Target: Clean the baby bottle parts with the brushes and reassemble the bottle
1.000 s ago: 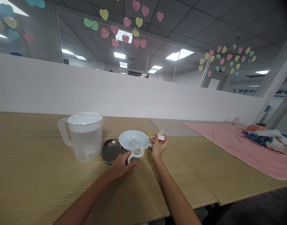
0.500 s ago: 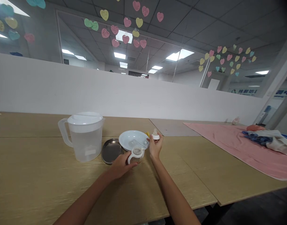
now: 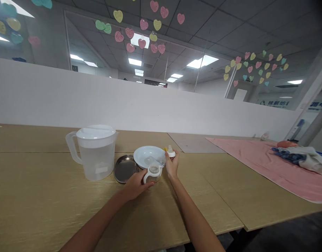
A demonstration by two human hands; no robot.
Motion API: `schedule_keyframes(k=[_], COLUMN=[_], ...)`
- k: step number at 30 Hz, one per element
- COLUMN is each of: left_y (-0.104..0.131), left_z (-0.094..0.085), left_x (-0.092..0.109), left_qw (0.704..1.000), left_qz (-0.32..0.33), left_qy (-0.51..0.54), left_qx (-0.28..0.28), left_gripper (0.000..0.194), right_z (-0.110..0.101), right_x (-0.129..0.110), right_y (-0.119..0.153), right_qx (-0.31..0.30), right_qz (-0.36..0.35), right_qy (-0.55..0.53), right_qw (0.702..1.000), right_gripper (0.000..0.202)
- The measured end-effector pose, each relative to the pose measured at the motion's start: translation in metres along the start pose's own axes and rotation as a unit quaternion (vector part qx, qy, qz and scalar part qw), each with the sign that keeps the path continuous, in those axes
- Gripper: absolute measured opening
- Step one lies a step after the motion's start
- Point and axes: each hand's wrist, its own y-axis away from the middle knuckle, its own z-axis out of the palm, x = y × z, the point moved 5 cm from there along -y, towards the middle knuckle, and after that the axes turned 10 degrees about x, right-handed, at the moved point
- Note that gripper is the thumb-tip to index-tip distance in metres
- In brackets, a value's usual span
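Note:
My left hand (image 3: 136, 182) is closed on a small clear baby bottle (image 3: 153, 174) by its white handle. The bottle's top is uncovered and faces up toward me. In my right hand (image 3: 172, 166) is a bottle nipple with a white collar (image 3: 170, 152), its teat pointing up, held up and to the right of the bottle. Behind the bottle sits a white bowl (image 3: 142, 151) with a clear object inside that I cannot make out. Something yellow (image 3: 165, 149) shows at the bowl's right rim, partly hidden by my right hand.
A lidded plastic pitcher (image 3: 96, 154) with clear liquid stands on the left. Beside it lies a shallow metal tray (image 3: 125, 168). A pink cloth (image 3: 255, 157) covers the table's right side, with a heap of fabric (image 3: 297, 154) on it. A white wall (image 3: 150, 108) runs along the back.
My right hand has moved slightly left with the nipple, which now tilts a little to the left. My left hand and the bottle have stayed nearly in place.

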Motion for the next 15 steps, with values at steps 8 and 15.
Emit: schedule_keyframes(k=[8,15], left_y=[-0.001,0.000], left_z=[0.001,0.000], left_x=[-0.001,-0.001], left_qw=[1.000,1.000], left_qz=[-0.003,-0.001], left_qy=[-0.002,-0.002], left_qx=[0.001,0.000], left_gripper=[0.050,0.050], right_z=[0.006,0.003], right_x=[-0.007,-0.013], right_y=[0.005,0.003], right_qx=[-0.052,-0.034], right_qz=[-0.006,-0.037], right_qy=[0.000,0.035], right_qw=[0.999,0.998], right_gripper=[0.048,0.045])
